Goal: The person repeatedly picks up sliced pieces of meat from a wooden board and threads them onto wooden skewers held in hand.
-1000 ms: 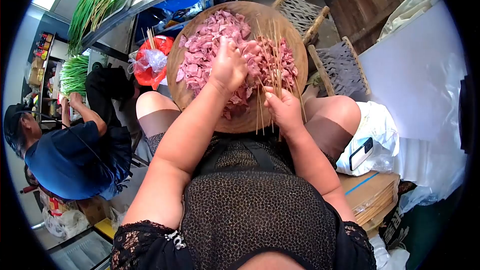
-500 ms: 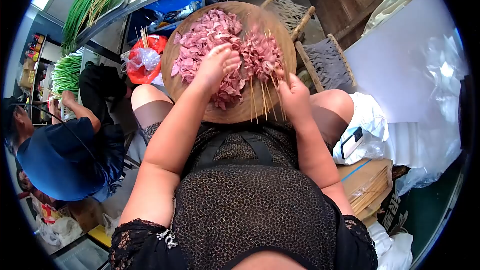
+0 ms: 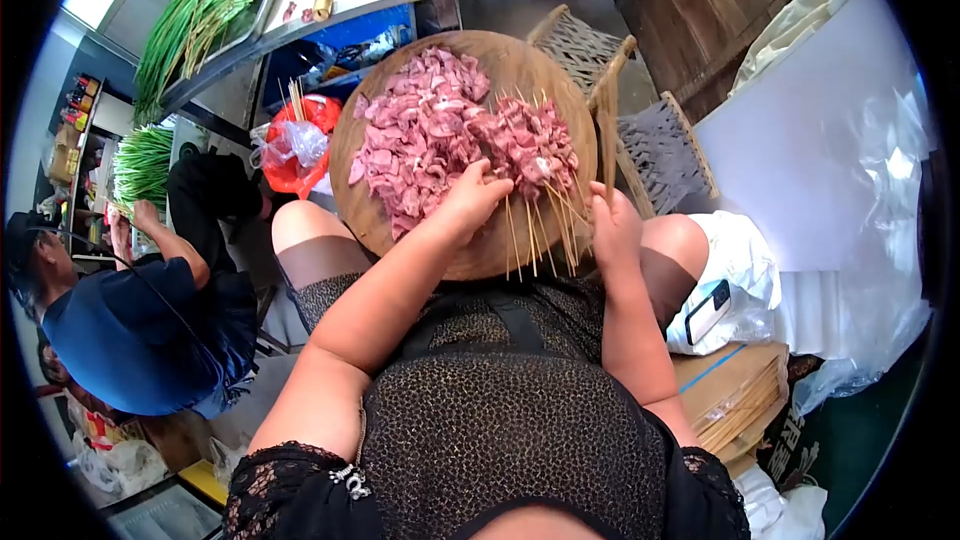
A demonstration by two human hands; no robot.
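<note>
A round wooden board (image 3: 520, 65) rests across the knees. On its left side lies a heap of raw meat pieces (image 3: 425, 110). To the right of the heap, skewered meat (image 3: 530, 140) is piled with bare stick ends pointing toward my body. My left hand (image 3: 478, 195) is at the near edge of the meat, thumb and fingers bent against it; whether a piece is between them is hidden. My right hand (image 3: 612, 220), right of the skewers, is closed around a bunch of thin wooden sticks (image 3: 608, 130) that stand upward, blurred.
A co-worker in dark blue (image 3: 150, 330) sits at the left beside green stalks (image 3: 145, 165). A red bag (image 3: 300, 155) with sticks stands left of the board. Two woven stools (image 3: 665, 155) stand at the right, near a phone (image 3: 708, 312) on white plastic.
My right hand has moved from the skewer ends to the board's right side, its sticks now raised. My left hand has come down toward the near edge of the meat.
</note>
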